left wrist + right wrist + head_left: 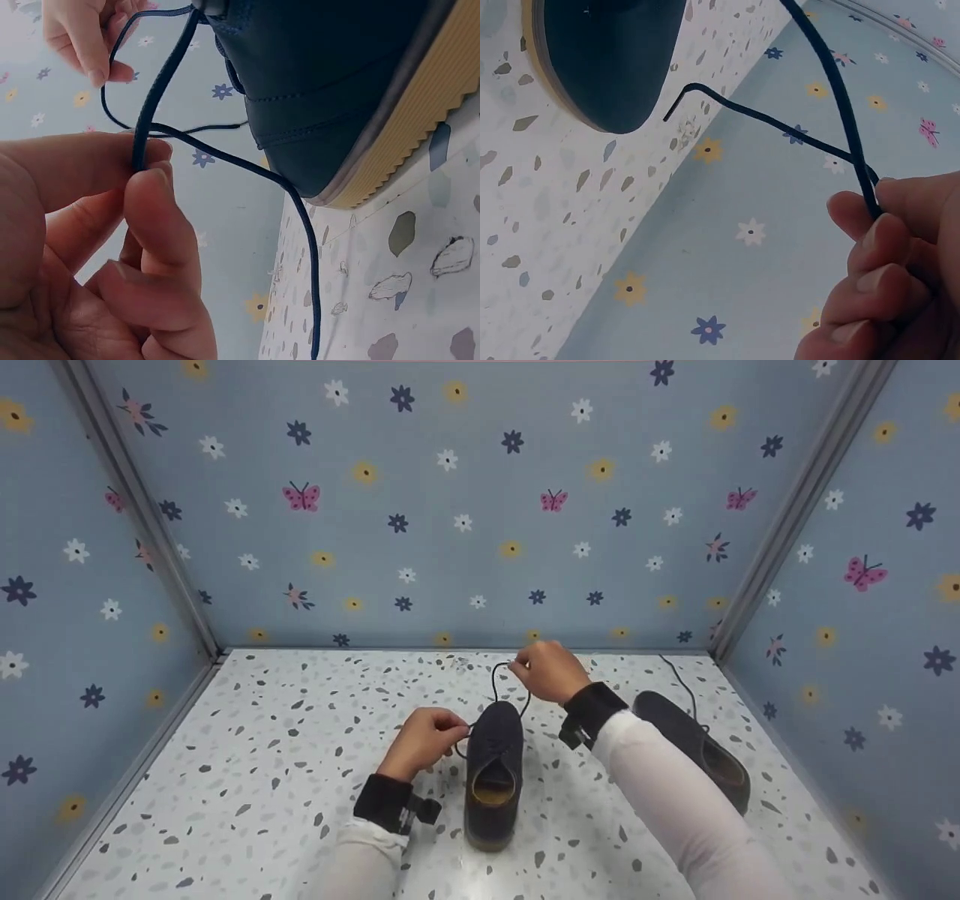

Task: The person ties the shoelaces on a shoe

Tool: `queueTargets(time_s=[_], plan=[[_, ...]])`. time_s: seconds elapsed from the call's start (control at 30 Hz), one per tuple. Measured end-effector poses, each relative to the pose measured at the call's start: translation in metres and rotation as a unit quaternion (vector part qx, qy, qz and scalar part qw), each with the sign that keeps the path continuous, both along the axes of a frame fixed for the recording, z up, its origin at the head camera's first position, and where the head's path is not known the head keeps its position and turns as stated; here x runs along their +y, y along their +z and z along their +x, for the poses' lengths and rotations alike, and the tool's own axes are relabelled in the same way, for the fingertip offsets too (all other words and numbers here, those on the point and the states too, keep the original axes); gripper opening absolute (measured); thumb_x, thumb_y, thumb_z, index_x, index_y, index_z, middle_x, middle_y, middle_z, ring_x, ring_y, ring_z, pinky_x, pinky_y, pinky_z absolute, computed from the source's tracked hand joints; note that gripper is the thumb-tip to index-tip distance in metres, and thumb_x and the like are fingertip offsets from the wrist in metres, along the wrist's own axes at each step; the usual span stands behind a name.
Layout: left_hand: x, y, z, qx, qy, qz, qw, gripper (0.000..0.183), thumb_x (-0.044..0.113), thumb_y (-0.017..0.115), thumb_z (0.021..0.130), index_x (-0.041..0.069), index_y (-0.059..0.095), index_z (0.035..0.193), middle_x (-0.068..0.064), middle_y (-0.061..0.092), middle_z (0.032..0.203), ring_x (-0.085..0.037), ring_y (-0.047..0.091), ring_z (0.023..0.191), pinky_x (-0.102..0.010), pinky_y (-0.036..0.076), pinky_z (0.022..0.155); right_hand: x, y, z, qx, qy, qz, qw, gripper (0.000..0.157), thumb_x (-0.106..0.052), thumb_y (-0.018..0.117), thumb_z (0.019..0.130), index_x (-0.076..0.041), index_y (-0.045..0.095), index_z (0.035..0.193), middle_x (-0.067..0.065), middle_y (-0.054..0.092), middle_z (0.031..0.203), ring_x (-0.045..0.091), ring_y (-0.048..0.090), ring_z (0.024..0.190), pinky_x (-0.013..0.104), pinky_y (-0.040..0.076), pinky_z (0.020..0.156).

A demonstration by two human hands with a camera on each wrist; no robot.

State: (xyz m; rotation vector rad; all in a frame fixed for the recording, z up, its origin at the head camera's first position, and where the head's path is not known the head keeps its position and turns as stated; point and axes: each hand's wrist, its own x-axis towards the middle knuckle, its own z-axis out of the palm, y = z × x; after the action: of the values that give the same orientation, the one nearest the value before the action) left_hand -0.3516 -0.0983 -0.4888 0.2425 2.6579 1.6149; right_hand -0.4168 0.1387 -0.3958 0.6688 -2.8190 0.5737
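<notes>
A dark navy shoe (pixel 496 727) stands upright on the speckled surface, toe pointing away, between the two hands. On its left side, the left hand (pixel 426 739) pinches a dark shoelace (pixel 163 86) between thumb and fingertips. Beyond the toe, the right hand (pixel 551 671) pinches another length of shoelace (pixel 840 105) between thumb and forefinger; its loose end hangs down past the fingers. In the left wrist view, the shoe's yellowish ridged sole (pixel 409 131) shows close to the left fingers. One free lace end trails downward there.
A second dark shoe (pixel 690 746) lies to the right, near the right forearm, its lace (pixel 684 682) stretched toward the back. Blue flowered panels (pixel 480 510) enclose the white speckled surface (pixel 300 780) at back, left and right. Black camera bands (pixel 384 804) circle both wrists.
</notes>
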Motion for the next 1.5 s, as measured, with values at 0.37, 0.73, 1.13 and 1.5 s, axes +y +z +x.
queueTargets(time_s=[0.37,0.73,1.13,1.5], plan=[[-0.002,0.000,0.000,0.028,-0.008,0.003,0.9996,0.012,0.018,0.074,0.094,0.009,0.082,0.096,-0.001,0.074,0.080,-0.010,0.061,0.059,-0.025,0.044,0.050,-0.022,-0.012,0.004,-0.055,0.063,0.011,0.996,0.035,-0.029,0.059,0.107,-0.013,0.073,0.080,-0.004,0.058,0.067,0.012,0.048,0.060,0.032,0.043,0.066],[-0.003,-0.001,0.000,0.014,0.013,0.004,0.9998,0.009,0.020,0.076,0.093,0.013,0.081,0.093,-0.001,0.074,0.077,-0.011,0.061,0.059,-0.026,0.044,0.049,0.001,-0.018,0.008,-0.053,0.063,0.012,0.997,0.022,-0.025,0.064,0.104,-0.012,0.081,0.102,0.006,0.080,0.100,0.017,0.066,0.076,0.038,0.054,0.076],[-0.002,-0.004,-0.003,-0.008,0.028,0.013,0.9995,0.011,0.021,0.076,0.092,0.010,0.078,0.092,0.000,0.074,0.077,-0.012,0.063,0.059,-0.025,0.043,0.047,0.003,-0.036,0.023,-0.095,0.170,0.028,0.980,0.016,-0.022,0.070,0.101,-0.013,0.082,0.106,0.001,0.080,0.099,0.013,0.071,0.085,0.032,0.058,0.080],[-0.002,-0.004,-0.004,-0.026,0.044,0.046,0.9976,0.013,0.020,0.073,0.093,0.007,0.072,0.095,-0.014,0.078,0.080,-0.011,0.065,0.057,-0.025,0.041,0.050,-0.019,-0.049,0.037,-0.131,0.258,0.064,0.955,0.016,-0.026,0.072,0.099,-0.015,0.084,0.102,-0.001,0.082,0.094,0.007,0.073,0.083,0.022,0.058,0.079]])
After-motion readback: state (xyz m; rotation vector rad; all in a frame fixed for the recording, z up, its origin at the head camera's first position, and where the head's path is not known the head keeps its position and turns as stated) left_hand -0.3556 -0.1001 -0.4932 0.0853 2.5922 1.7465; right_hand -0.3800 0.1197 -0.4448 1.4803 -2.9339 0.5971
